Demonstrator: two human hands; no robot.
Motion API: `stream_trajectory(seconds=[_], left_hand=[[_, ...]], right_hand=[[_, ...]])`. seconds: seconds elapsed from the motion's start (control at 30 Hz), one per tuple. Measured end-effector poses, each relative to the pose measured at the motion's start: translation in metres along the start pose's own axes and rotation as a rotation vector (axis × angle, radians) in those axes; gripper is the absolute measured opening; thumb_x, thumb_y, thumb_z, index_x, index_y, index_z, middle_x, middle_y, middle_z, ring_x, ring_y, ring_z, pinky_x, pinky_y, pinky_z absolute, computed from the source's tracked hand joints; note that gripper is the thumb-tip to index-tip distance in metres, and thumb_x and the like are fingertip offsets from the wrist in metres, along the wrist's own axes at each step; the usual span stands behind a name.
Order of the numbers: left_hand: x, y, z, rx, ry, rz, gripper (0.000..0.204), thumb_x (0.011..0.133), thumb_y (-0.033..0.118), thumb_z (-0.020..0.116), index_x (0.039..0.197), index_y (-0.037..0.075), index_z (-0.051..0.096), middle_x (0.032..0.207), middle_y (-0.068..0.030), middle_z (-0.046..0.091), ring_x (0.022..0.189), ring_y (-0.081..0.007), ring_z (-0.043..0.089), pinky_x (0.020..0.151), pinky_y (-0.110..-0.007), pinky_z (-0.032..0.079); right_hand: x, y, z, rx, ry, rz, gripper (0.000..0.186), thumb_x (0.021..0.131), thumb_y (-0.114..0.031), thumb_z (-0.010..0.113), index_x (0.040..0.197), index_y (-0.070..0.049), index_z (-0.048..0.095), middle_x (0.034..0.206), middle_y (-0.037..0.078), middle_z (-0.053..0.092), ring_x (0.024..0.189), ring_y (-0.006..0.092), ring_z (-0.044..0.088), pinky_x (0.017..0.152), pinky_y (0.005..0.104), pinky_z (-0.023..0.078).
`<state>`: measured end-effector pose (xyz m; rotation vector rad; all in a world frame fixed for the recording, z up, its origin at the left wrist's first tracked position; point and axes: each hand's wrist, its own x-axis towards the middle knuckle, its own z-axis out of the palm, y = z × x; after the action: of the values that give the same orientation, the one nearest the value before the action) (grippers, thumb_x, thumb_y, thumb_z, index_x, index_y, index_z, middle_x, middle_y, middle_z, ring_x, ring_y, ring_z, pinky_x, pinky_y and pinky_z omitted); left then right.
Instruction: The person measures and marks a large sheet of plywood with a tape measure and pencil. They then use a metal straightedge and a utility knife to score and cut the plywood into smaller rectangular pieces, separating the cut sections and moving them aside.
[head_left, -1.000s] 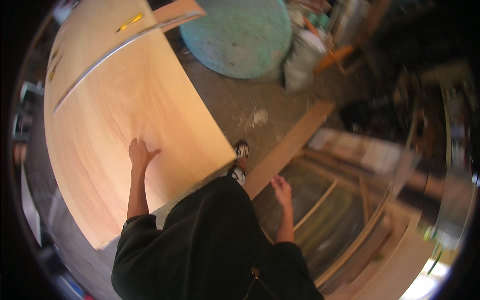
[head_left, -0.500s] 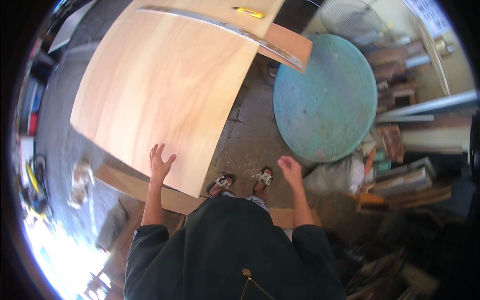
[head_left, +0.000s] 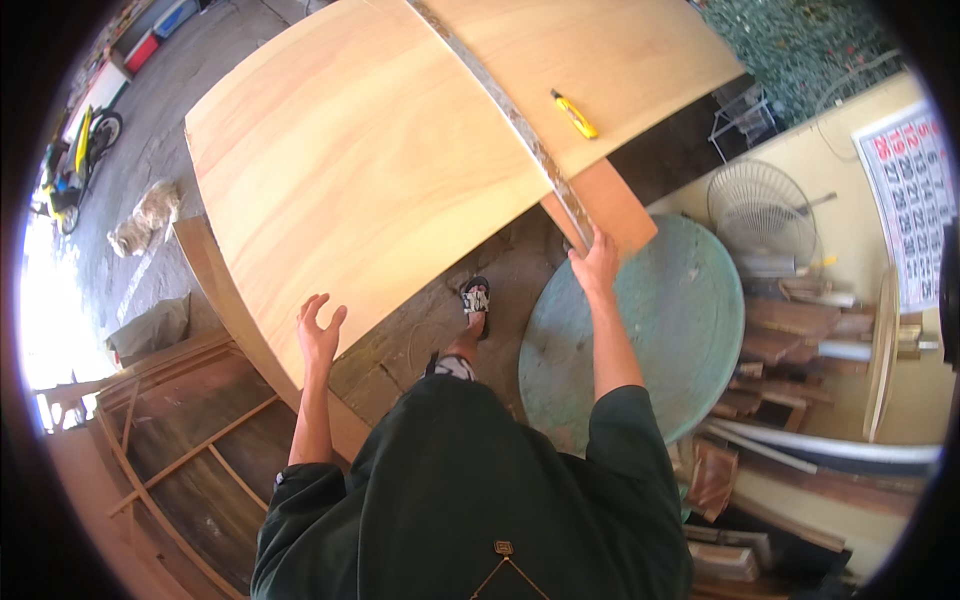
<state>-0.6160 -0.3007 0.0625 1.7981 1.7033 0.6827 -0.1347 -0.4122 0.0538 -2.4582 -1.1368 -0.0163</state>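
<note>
A large sheet of pale plywood (head_left: pixel 370 160) spreads out in front of me. Across it lies a long metal straightedge (head_left: pixel 490 85), its near right end reaching past the sheet's edge over a small reddish-brown board (head_left: pixel 620 210). My right hand (head_left: pixel 597 268) has its fingers closed around that end; part of the grip is hidden. Over the sheet's near left corner is my left hand (head_left: pixel 320 335), fingers spread and holding nothing; I cannot tell whether it touches the wood. A yellow utility knife (head_left: pixel 574 115) rests on the plywood to the right of the straightedge.
A round greenish tabletop (head_left: pixel 650 330) stands at my right. Beyond it are a fan (head_left: pixel 762 215), a wall calendar (head_left: pixel 905 200) and stacked wood offcuts (head_left: pixel 790 350). A wooden frame (head_left: pixel 200 450) lies at lower left. Farther off are a shaggy dog (head_left: pixel 150 215) and a motorcycle (head_left: pixel 88 160).
I have stepped forward and turned right, so the plywood and straightedge appear rotated. My right hand has gone from free air to the straightedge's end. My left hand stays open.
</note>
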Motion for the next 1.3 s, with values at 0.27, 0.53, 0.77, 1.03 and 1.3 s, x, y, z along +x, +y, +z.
stream_trajectory(seconds=[0.27,0.53,0.77,1.03,1.3], left_hand=[[0.158,0.152,0.144,-0.105,0.019,0.232,0.042,0.074,0.029,0.076,0.108,0.006,0.065,0.117,-0.0143,0.060,0.112,-0.0323,0.052,0.095,-0.042,0.042],[0.361,0.236,0.275,0.149,0.172,0.113,0.076,0.070,0.056,0.070,0.122,0.002,0.054,0.129,-0.0165,0.049,0.120,-0.0332,0.043,0.100,-0.044,0.035],[0.423,0.238,0.287,0.285,0.267,-0.089,0.084,0.062,0.058,0.072,0.124,0.004,0.056,0.127,-0.0142,0.050,0.120,-0.0292,0.040,0.102,-0.041,0.029],[0.424,0.243,0.293,0.250,0.335,0.035,0.071,0.065,0.053,0.073,0.121,0.010,0.062,0.126,-0.0034,0.057,0.124,-0.0251,0.039,0.105,-0.041,0.025],[0.428,0.233,0.294,0.228,0.337,-0.001,0.070,0.064,0.052,0.074,0.119,0.010,0.063,0.127,-0.0029,0.057,0.125,-0.0247,0.038,0.107,-0.040,0.022]], right_hand=[[0.074,0.005,0.024,0.126,-0.274,0.034,0.049,0.063,-0.011,0.070,0.108,0.000,0.054,0.095,0.021,0.060,0.091,0.0397,0.058,0.080,0.0459,0.047],[0.078,-0.006,0.055,0.581,-0.296,0.001,0.045,0.059,-0.009,0.070,0.101,0.000,0.056,0.083,0.016,0.061,0.076,0.0324,0.061,0.070,0.0386,0.050],[0.101,-0.015,0.015,0.213,-0.227,-0.336,0.052,0.068,-0.023,0.070,0.115,-0.004,0.056,0.108,0.019,0.049,0.099,0.0382,0.049,0.083,0.0494,0.043],[0.087,0.011,0.042,0.225,-0.304,-0.276,0.055,0.072,-0.033,0.072,0.119,-0.009,0.058,0.105,0.010,0.055,0.094,0.0286,0.054,0.082,0.0450,0.041],[0.098,0.009,0.040,0.230,-0.377,-0.295,0.057,0.068,-0.030,0.074,0.120,-0.011,0.060,0.100,0.009,0.056,0.088,0.0251,0.054,0.078,0.0418,0.041]])
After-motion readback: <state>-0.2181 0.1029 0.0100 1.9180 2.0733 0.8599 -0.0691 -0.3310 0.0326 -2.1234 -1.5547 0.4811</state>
